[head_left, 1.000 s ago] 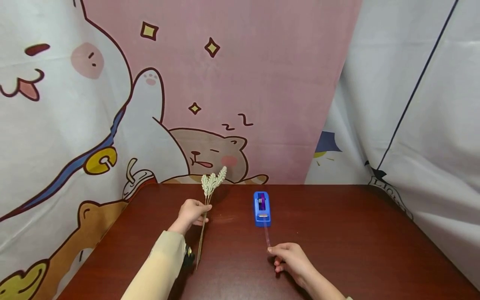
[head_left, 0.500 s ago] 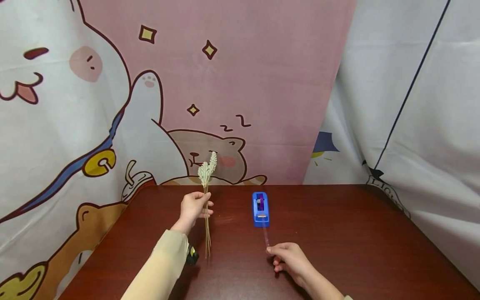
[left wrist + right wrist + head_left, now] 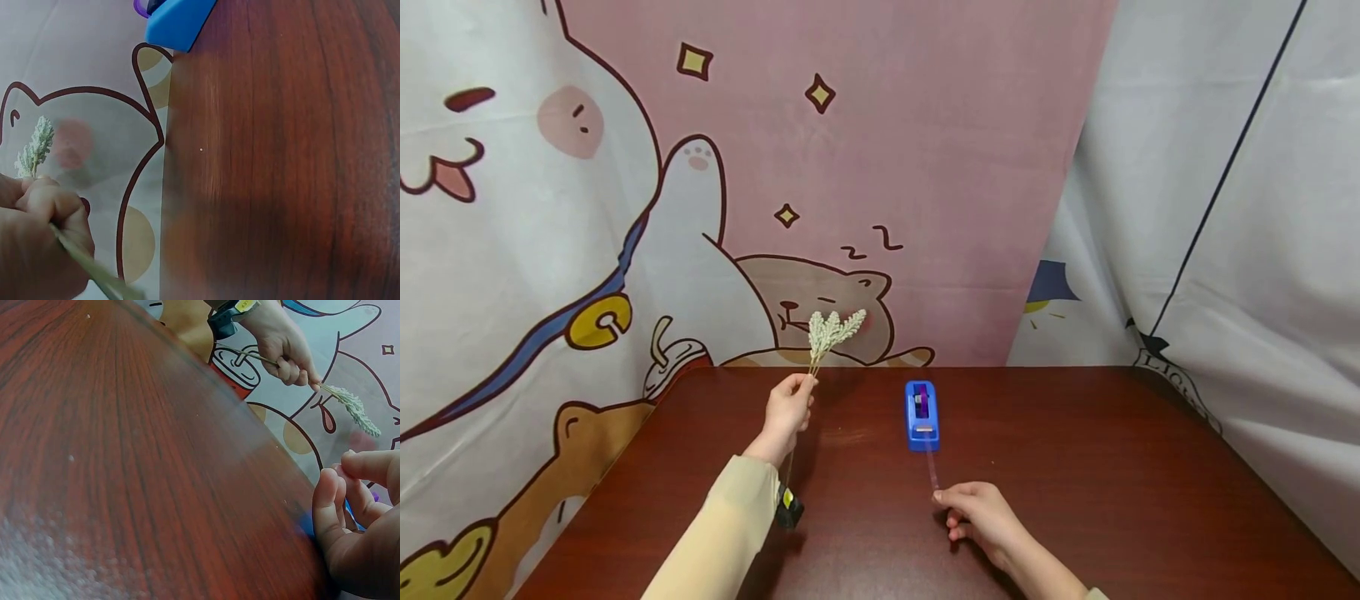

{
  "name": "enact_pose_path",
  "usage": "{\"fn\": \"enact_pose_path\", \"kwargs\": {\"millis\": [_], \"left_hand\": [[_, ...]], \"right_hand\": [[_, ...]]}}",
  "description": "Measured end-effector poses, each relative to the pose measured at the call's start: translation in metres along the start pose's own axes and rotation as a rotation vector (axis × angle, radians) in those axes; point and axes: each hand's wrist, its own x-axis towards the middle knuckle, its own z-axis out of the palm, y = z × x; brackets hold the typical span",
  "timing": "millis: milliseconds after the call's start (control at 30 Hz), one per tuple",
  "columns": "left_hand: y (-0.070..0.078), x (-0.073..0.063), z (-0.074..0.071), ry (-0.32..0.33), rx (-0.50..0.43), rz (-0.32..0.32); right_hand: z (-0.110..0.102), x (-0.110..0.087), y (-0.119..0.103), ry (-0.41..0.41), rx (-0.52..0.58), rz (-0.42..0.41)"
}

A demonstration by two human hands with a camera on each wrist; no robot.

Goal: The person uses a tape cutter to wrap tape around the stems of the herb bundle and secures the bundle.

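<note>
My left hand (image 3: pixel 787 414) grips the thin stems of a small bunch of pale dried flowers (image 3: pixel 831 335), held above the table with the heads pointing up and to the right. In the left wrist view its fingers (image 3: pixel 59 203) curl round the stems, and one flower head (image 3: pixel 37 145) shows above them. My right hand (image 3: pixel 981 518) pinches the end of a strip of clear tape (image 3: pixel 932 468) between thumb and fingertip. That strip runs back to a blue tape dispenser (image 3: pixel 922 442) with a purple core, standing on the table.
The reddish-brown wooden table (image 3: pixel 1112 467) has its far edge against a cloth backdrop (image 3: pixel 955 208) printed with cartoon animals. A dark wrist device (image 3: pixel 788 507) is strapped at the left wrist. White cloth (image 3: pixel 1247 250) hangs along the right side.
My left hand has turned the flowers: the stems swung upright, then back to a slant with the heads to the right, and its fingers have curled in more. The right hand has stayed put.
</note>
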Motion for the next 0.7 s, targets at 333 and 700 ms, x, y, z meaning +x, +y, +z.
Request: {"fn": "enact_pose_path", "kwargs": {"millis": [333,700], "left_hand": [[0.007,0.003,0.001,-0.187,-0.09,-0.054],[0.028,-0.01,-0.014,-0.363,0.029,0.008]], "right_hand": [[-0.001,0.0,0.0,-0.004,0.0,0.001],[-0.001,0.0,-0.005,-0.022,-0.003,0.019]]}}
